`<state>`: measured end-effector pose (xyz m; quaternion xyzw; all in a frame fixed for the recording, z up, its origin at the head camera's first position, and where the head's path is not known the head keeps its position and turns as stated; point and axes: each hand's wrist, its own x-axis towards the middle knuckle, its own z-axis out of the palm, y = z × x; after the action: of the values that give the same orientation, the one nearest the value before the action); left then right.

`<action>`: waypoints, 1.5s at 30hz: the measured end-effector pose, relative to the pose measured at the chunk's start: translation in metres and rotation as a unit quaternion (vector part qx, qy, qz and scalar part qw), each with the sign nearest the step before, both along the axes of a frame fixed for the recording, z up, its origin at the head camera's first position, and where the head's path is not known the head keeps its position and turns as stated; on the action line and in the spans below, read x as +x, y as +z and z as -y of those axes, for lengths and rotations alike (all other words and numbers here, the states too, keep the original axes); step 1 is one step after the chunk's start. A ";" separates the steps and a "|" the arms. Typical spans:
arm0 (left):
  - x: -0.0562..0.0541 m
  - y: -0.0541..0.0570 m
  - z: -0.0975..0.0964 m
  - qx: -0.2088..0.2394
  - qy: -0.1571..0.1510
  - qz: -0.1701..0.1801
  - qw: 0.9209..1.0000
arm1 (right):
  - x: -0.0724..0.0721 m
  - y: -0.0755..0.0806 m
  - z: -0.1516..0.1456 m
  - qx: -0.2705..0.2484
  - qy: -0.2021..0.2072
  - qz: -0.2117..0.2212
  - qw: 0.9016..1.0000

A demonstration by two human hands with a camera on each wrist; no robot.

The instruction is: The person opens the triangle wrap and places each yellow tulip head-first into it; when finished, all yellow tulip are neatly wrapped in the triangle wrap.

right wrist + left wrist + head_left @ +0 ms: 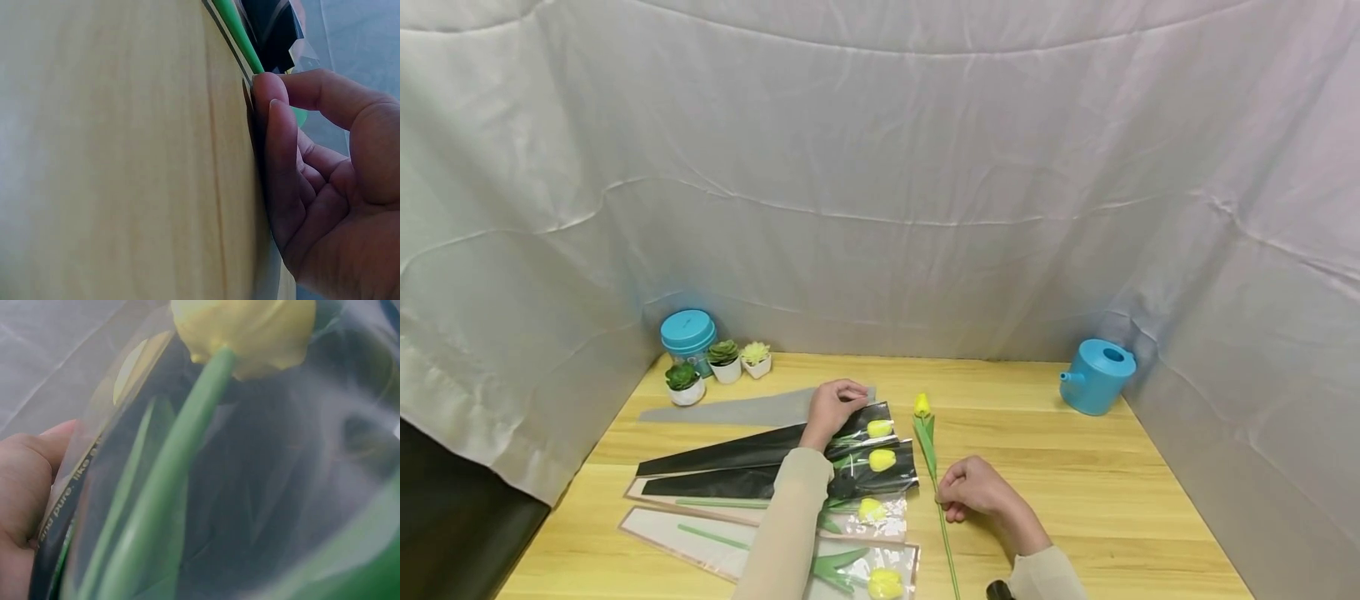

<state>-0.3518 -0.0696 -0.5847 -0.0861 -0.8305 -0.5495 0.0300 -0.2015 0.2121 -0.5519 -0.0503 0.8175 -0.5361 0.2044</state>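
My right hand [973,490] pinches the green stem of a yellow artificial tulip [928,450] between thumb and forefinger, the bloom pointing to the far side. In the right wrist view the stem [237,34] runs into the pinched fingertips just over the wood. My left hand [835,408] reaches across the packed tulips, its curled fingers and thumb at the right end of a grey flower sleeve [737,410]. A black sleeve with a yellow tulip [880,428] lies below that hand. In the left wrist view its clear film and bloom [244,331] cover most of the hand.
Nearer me lie another black-sleeved tulip [882,460] and two tulips in pale, pink-edged sleeves [700,533]. Three small potted succulents [725,362] and a blue lidded tub [688,333] stand at the back left. A blue watering can [1097,377] stands at the back right.
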 end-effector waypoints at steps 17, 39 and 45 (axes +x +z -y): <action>-0.001 0.004 -0.001 0.071 0.056 -0.030 0.995 | -0.001 0.001 -0.001 0.001 0.001 -0.003 1.000; 0.001 0.003 -0.002 0.066 0.071 -0.038 0.995 | 0.000 0.000 0.000 -0.003 0.000 0.003 1.000; 0.002 0.004 -0.002 0.052 0.067 -0.047 0.995 | 0.001 0.003 0.000 0.000 -0.001 0.001 1.000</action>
<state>-0.3495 -0.0679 -0.5810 -0.0542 -0.8025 -0.5838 0.1100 -0.2003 0.2118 -0.5493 -0.0489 0.8172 -0.5367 0.2043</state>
